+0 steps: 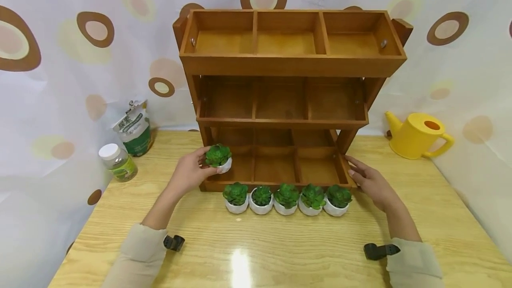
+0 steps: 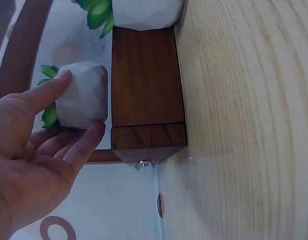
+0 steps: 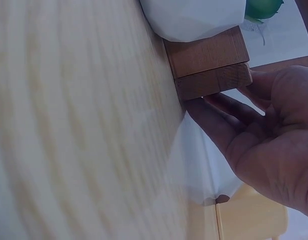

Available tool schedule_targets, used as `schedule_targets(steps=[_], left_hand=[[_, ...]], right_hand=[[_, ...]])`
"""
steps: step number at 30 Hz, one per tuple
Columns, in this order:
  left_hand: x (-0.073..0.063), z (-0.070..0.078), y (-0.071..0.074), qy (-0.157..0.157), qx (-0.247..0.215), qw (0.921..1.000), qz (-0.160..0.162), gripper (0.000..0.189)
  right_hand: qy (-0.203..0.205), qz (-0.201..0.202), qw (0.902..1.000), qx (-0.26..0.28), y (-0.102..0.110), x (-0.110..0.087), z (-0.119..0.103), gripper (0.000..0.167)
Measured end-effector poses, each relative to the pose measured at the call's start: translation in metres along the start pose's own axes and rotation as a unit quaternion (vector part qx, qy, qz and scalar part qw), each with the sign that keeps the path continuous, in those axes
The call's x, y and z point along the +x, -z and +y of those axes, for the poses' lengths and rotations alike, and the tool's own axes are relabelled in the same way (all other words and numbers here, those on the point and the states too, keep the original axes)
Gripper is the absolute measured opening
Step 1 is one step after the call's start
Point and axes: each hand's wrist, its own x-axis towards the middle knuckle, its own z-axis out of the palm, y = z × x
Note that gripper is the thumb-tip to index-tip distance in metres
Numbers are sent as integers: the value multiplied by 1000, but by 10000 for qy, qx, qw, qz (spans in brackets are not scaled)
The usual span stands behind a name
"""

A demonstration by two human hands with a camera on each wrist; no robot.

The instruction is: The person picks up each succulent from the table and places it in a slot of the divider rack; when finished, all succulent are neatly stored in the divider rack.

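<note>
My left hand pinches a small potted succulent by its white faceted pot, thumb on one side and fingers on the other. That plant is over the bottom tier's left compartment, just above the front board in the left wrist view. My right hand holds the right end of the wooden shelf's bottom tier, with fingers along the outer side and thumb at the top edge. Several more potted succulents stand in a row on the table before the three-tier wooden shelf.
A yellow watering can stands on the right of the table. At the left are a white-lidded jar and a clipped green-and-white bag. A patterned sheet hangs behind the shelf.
</note>
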Motion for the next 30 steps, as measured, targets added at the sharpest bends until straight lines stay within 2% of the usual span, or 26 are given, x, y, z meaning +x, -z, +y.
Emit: schedule_targets(steps=[8, 21, 30], left_hand=[[7, 2, -11, -140, 163, 9998, -25, 68], [18, 6, -25, -48, 403, 9988, -279, 68], [23, 8, -35, 135, 536, 9971, -516, 69]], right_hand=[[-69, 11, 10000, 63, -2, 2, -1, 59], [-113, 37, 9998, 133, -1, 1, 3, 58], [-63, 3, 9998, 208, -1, 2, 3, 58]])
